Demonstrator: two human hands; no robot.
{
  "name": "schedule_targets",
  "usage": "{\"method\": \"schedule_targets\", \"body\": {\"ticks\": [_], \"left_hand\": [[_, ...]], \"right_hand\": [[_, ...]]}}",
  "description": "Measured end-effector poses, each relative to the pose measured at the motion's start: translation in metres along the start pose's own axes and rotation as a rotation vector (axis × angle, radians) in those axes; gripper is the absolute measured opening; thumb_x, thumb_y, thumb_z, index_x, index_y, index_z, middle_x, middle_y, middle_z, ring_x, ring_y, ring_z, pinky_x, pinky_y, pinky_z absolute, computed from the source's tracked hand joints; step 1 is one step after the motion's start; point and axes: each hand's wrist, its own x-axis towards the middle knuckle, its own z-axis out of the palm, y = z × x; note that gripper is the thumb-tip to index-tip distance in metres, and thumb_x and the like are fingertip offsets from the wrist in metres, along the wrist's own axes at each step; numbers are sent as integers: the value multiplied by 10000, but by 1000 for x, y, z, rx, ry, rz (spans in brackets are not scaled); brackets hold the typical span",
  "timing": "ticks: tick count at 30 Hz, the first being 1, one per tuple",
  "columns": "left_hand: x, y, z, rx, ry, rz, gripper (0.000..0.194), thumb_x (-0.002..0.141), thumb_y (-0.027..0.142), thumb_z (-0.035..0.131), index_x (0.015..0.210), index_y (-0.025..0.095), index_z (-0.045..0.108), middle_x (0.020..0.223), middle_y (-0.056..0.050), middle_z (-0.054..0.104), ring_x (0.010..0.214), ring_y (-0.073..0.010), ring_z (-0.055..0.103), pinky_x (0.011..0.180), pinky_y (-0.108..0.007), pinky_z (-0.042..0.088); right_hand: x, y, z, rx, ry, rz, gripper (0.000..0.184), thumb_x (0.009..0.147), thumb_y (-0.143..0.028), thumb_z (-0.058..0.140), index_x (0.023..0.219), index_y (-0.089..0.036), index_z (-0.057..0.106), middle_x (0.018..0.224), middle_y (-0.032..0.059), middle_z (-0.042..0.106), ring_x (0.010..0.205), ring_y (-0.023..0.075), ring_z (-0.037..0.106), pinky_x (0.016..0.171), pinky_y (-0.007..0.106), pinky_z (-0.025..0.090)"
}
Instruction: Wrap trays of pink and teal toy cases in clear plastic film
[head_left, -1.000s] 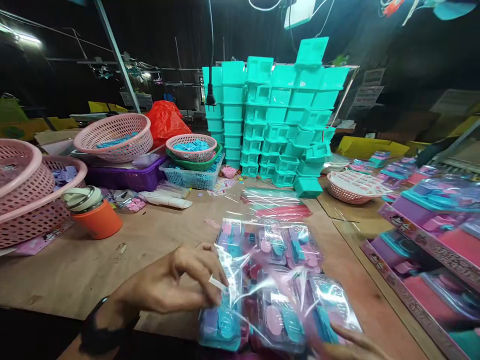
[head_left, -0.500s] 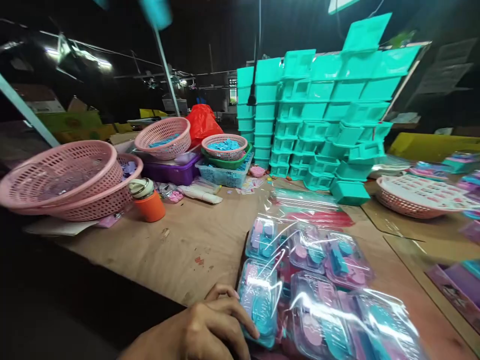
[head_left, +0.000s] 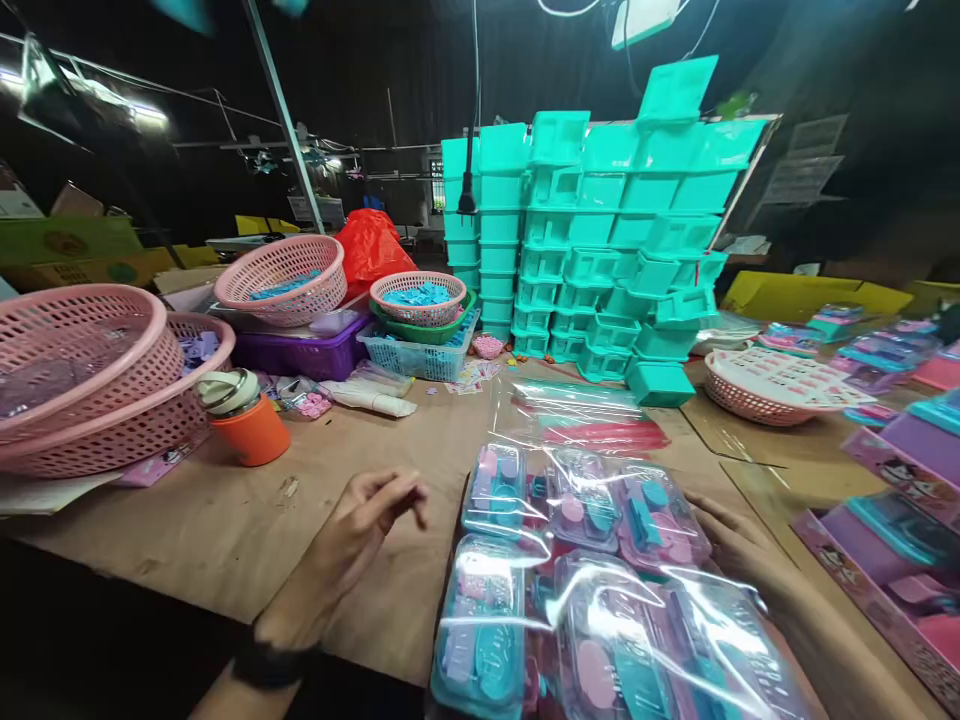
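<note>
In front of me lies a pack of clear-lidded plastic boxes [head_left: 480, 625] under shiny transparent film, in two rows, with teal, pink and purple pieces inside. My left hand [head_left: 367, 525] hovers just left of the pack, fingers loosely bent and apart, holding nothing I can see. Along the pack's right side, my right hand [head_left: 724, 530] reaches with its fingers stretched out against the far right box; part of it is hidden behind the pack. Beyond the pack, flat sheets of clear film [head_left: 592, 415] lie on the wooden table [head_left: 360, 440].
Teal bins [head_left: 600, 230] rise in a tall stack at the back. Pink baskets [head_left: 97, 370] and an orange flask [head_left: 251, 430] stand left. A basket with printed sheets [head_left: 780, 385] sits right, near display trays of toy boxes [head_left: 885, 560]. A plug [head_left: 466, 195] hangs overhead.
My left hand, earlier holding a small white strip and then pressing on the near left box, has lifted away leftwards. My right hand has come to the pack's right side. The view has swung.
</note>
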Motion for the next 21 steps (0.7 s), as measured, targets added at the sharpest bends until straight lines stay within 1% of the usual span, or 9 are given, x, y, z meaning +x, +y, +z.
{"method": "schedule_targets", "body": {"ticks": [1, 2, 3, 5, 7, 10, 13, 17, 21], "left_hand": [[17, -10, -2, 104, 70, -32, 248, 792, 409, 829, 778, 172, 760, 751, -33, 739, 742, -171, 672, 743, -288, 504], [34, -20, -3, 191, 96, -62, 304, 694, 403, 896, 838, 169, 765, 812, -38, 753, 809, -187, 679, 789, -296, 512], [50, -30, -3, 236, 115, -49, 398, 637, 421, 920, 905, 170, 765, 896, -44, 763, 869, -195, 678, 840, -304, 513], [76, -47, 1, 247, 66, -58, 534, 589, 476, 931, 989, 167, 760, 985, -60, 771, 951, -214, 680, 903, -323, 514], [93, -59, 9, 224, -39, -80, 583, 572, 554, 921, 967, 153, 771, 964, -73, 780, 963, -230, 687, 910, -328, 518], [108, -64, 19, 204, -198, -129, 574, 590, 643, 884, 848, 139, 790, 856, -82, 783, 878, -229, 683, 801, -303, 523], [118, -63, 20, 208, -300, -180, 527, 568, 599, 912, 802, 141, 799, 784, -66, 770, 775, -198, 653, 689, -261, 485], [131, -61, 15, 253, -394, -243, 435, 514, 493, 951, 707, 136, 794, 668, -36, 724, 640, -150, 582, 598, -232, 426], [139, -63, 15, 299, -441, -250, 375, 532, 455, 929, 578, 129, 749, 546, -4, 634, 525, -105, 471, 538, -230, 362]], "right_hand": [[5, -3, 4, 27, -62, 27, 595, 657, -749, 786, 992, -260, 838, 1030, 131, 806, 935, 359, 774, 873, 456, 639], [8, -7, 8, 50, -111, 48, 586, 627, -731, 821, 975, -259, 838, 1002, 123, 807, 937, 359, 771, 890, 456, 631], [9, -11, 10, 62, -149, 60, 574, 603, -705, 851, 961, -256, 837, 972, 116, 808, 940, 363, 767, 899, 460, 625], [11, -19, 14, 60, -200, 65, 536, 582, -663, 880, 918, -248, 835, 899, 106, 803, 924, 369, 760, 878, 470, 624], [12, -26, 15, 33, -240, 58, 474, 591, -640, 876, 831, -235, 828, 808, 93, 786, 872, 360, 754, 833, 467, 624], [18, -32, 16, -47, -289, 2, 430, 615, -626, 848, 703, -208, 796, 690, 74, 743, 792, 333, 731, 779, 444, 606], [27, -35, 17, -96, -296, -36, 424, 588, -609, 840, 598, -196, 746, 607, 50, 695, 722, 302, 697, 739, 415, 581], [37, -36, 17, -123, -316, -36, 390, 587, -536, 831, 490, -197, 668, 527, 20, 633, 611, 245, 629, 690, 395, 567], [42, -35, 16, -137, -332, -27, 340, 603, -494, 816, 537, -184, 695, 575, 34, 658, 602, 228, 613, 668, 382, 563]]}}
